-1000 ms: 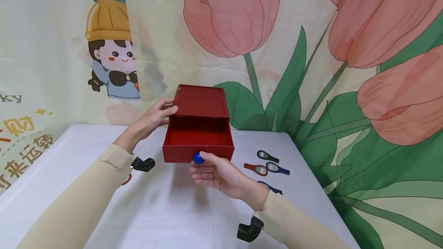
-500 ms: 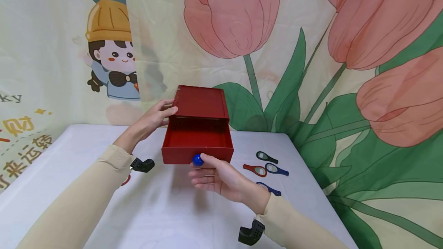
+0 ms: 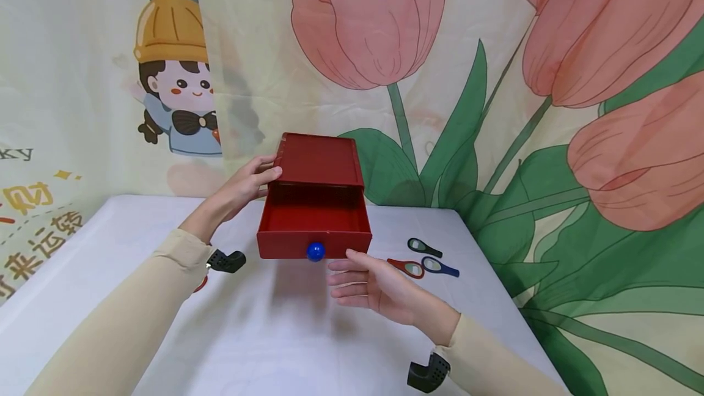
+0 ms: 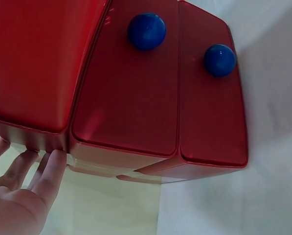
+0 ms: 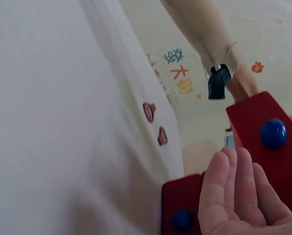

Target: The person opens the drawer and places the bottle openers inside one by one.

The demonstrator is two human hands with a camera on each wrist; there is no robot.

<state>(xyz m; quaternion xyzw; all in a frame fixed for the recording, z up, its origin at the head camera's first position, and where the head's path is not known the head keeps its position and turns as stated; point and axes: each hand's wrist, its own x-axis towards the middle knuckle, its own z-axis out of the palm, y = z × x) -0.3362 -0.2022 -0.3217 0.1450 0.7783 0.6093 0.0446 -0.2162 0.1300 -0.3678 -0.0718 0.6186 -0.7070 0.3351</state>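
Observation:
A red drawer box [image 3: 319, 161] stands on the table with its upper drawer [image 3: 315, 245] pulled out. The blue round knob [image 3: 316, 252] on that drawer is untouched. My right hand [image 3: 382, 289] is just right of it, palm sideways, fingers extended and holding nothing. In the right wrist view, the right hand's fingers [image 5: 244, 191] overlap the box. My left hand [image 3: 246, 183] rests against the box's left side, thumb at the top edge. The left wrist view has the left hand's fingers [image 4: 50, 178] on the side wall, near two lower drawer fronts with blue knobs [image 4: 146, 31].
Right of the box lie small magnifying glasses: dark green [image 3: 425, 247], red [image 3: 407, 268] and blue [image 3: 440, 266]. Two red ones [image 5: 148, 112] lie at the table's left side. A printed cloth backdrop [image 3: 253, 47] hangs behind the white table [image 3: 236, 329].
My right hand has let go of the drawer's blue knob and moved right, now covering a blue magnifying glass. The left hand and the pulled-out drawer stay put.

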